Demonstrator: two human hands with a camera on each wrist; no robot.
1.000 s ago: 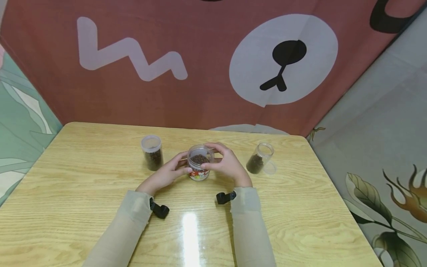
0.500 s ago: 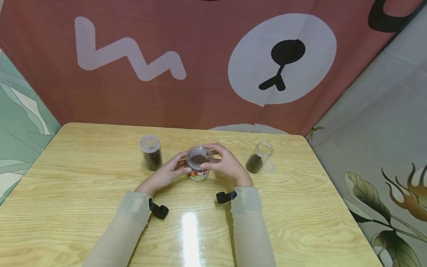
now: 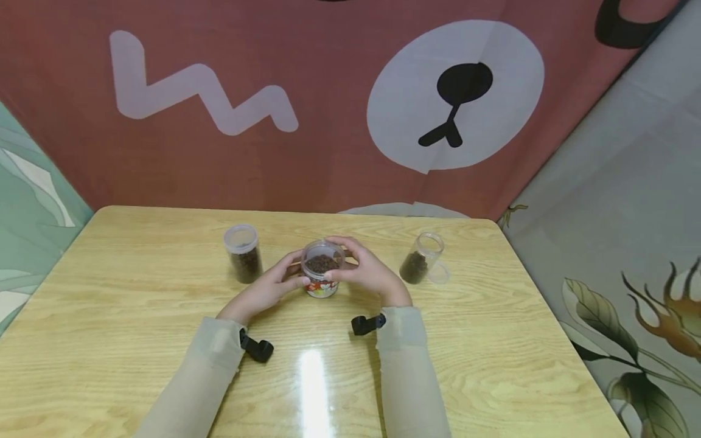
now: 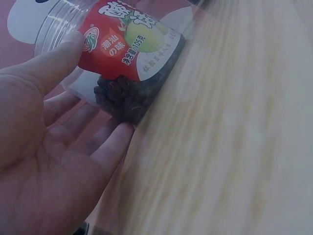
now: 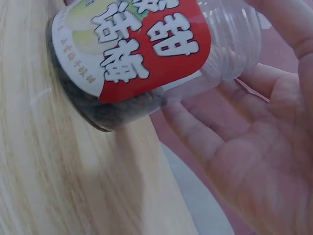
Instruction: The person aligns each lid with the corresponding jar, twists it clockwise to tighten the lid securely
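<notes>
A clear plastic jar (image 3: 322, 288) with a red label stands upright at the middle of the table, its mouth uncovered and dark brown pieces inside. My left hand (image 3: 267, 292) holds its left side, thumb in front and fingers reaching behind. From the right, my right hand (image 3: 368, 272) grips it near the threaded neck, thumb at the front of the rim and index finger at the back. In the left wrist view the dark pieces (image 4: 120, 95) show through the wall below the label. The right wrist view has large white characters on the label (image 5: 161, 49).
Left of the hands stands a taller clear jar (image 3: 245, 263) with a whitish lid and dark contents. To the right, an uncapped clear jar (image 3: 414, 267) holds dark pieces, a clear round lid (image 3: 439, 274) beside it. A red cloth (image 3: 219, 170) hangs behind the wooden table (image 3: 137, 304).
The head view has shifted slightly, so everything sits a little further left in it. Both hands keep the same hold on the jar.
</notes>
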